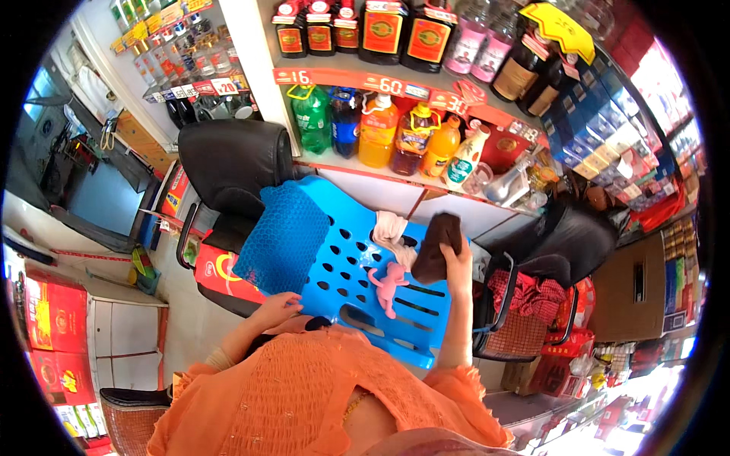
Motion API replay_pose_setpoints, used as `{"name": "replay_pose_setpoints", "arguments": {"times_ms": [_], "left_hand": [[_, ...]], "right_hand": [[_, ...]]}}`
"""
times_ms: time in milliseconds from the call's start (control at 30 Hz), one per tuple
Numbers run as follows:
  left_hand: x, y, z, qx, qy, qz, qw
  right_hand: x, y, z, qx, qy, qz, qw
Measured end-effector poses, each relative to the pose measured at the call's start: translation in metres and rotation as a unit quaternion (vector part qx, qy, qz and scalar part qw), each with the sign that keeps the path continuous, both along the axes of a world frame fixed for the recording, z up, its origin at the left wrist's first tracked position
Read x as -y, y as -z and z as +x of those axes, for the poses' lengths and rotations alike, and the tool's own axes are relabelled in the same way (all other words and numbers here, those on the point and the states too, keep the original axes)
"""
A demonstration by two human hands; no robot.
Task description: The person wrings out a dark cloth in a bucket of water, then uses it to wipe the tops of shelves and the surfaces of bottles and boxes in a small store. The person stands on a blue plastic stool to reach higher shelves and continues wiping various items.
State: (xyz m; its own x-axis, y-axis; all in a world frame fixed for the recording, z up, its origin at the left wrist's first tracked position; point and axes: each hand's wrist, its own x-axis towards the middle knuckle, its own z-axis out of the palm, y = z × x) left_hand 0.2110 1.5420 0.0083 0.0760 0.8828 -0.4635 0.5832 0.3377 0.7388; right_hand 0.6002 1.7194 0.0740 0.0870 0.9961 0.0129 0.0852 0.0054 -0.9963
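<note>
My right hand [456,263] grips a folded dark brown cloth [437,246] above the right side of a blue plastic panel [325,251] with holes and slots. My left hand [280,309] is empty, its fingers loosely bent, by the panel's near left edge. A pink soft toy [389,288] with a long tail lies on the panel, just left of the brown cloth. Behind the toy is a crumpled beige cloth [392,231], with a darker patch at its right. A blue honeycomb-textured mat [285,239] covers the panel's left end.
Black armchairs [234,162] stand left and right; the right one [570,239] holds a red checked cloth [530,293]. Beyond the panel, a shelf carries drink bottles [378,131] and dark liquor bottles [383,31]. A red box [219,271] sits on the left chair. A cardboard box [627,285] is at right.
</note>
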Motion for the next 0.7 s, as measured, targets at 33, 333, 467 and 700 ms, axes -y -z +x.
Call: {"name": "replay_pose_setpoints", "arguments": {"times_ms": [33,333,467,700], "left_hand": [[-0.004,0.004,-0.003,0.014,-0.01,0.007,1.0],[-0.032,0.043,-0.05,0.114,-0.106,0.049,0.987],[-0.048,0.054,-0.08,0.133,-0.138,0.018,0.981],[-0.071,0.043,-0.108,0.124,-0.146,0.013,0.981]], "right_hand": [[-0.023,-0.025,-0.017,0.047,-0.038,0.035,0.998],[-0.178,-0.221,-0.231,0.398,-0.164,0.506,0.747],[-0.264,-0.186,-0.329,0.468,-0.194,0.536,0.676],[-0.298,-0.145,-0.368,0.516,-0.211,0.498,0.665]]}}
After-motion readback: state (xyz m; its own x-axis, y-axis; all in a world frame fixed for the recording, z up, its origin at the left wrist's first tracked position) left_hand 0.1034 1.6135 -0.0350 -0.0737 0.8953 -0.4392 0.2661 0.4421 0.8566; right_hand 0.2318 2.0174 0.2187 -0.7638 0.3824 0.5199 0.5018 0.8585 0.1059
